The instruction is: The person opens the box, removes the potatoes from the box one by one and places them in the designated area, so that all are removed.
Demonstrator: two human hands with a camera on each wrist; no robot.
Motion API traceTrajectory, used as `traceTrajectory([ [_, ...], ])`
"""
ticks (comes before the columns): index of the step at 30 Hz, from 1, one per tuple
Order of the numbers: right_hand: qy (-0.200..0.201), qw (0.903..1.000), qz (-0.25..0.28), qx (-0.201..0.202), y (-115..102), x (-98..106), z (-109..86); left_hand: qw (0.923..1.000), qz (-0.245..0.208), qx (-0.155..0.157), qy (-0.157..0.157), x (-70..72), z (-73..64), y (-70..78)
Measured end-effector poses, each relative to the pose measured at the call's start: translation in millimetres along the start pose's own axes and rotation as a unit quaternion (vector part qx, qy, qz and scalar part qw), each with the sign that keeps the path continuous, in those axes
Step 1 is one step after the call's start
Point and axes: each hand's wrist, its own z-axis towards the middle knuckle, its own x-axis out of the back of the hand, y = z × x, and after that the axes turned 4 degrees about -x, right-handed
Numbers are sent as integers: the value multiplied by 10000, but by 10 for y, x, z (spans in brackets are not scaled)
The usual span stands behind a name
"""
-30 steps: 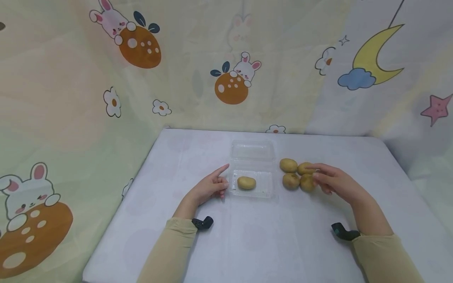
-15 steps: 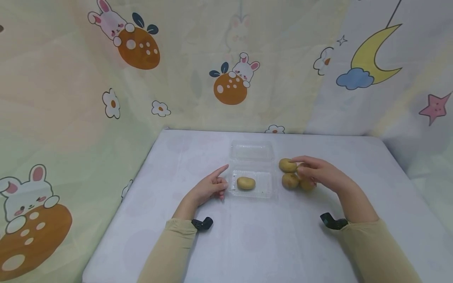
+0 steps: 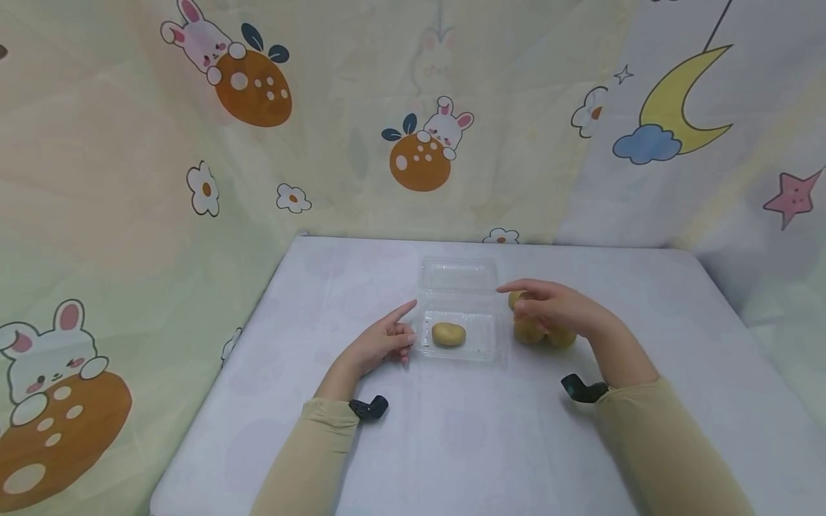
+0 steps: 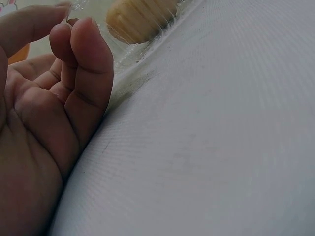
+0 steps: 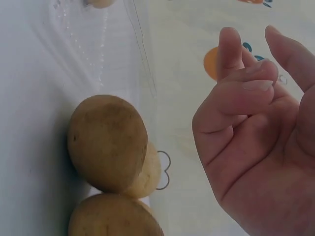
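A clear plastic clamshell box [image 3: 480, 347] lies unfolded on the table, and one potato [image 3: 449, 334] sits in its near half. At its left edge my left hand [image 3: 382, 342] pinches the rim with thumb and curled fingers, the index finger stretched along the side. My right hand [image 3: 563, 307] hovers over the group of loose potatoes [image 3: 529, 332] to the right of the box and partly hides them. Its index finger points left, the other fingers are loosely bent, and nothing is in it. In the right wrist view a large potato [image 5: 107, 142] rests below that hand, apart from it.
The white-covered table [image 3: 452, 444] reaches back to a patterned cloth wall [image 3: 348, 86]. The box's raised-edge lid half [image 3: 458, 275] lies flat behind the near half. Small black wrist cameras [image 3: 584, 388] sit on both wrists.
My right hand has moved left across the loose potatoes, from their right side towards the box. The left hand, the box and the potato in it have stayed put.
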Motion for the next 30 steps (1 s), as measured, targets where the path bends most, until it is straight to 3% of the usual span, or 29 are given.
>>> traceTrajectory([
  [5,-386,9989,221,-111,-44,-38,122,10000,-52,-6,-22,-11,-6,13],
  [8,-600,9970,308,-378,-76,-66,194,10000,-45,-18,-18,-16,-10,20],
  [17,-881,9912,-481,-868,-252,-147,419,10000,2,-29,24,-11,-8,7],
  [30,-1580,9823,-320,-955,-347,-279,651,10000,15,-19,36,-10,-4,-4],
])
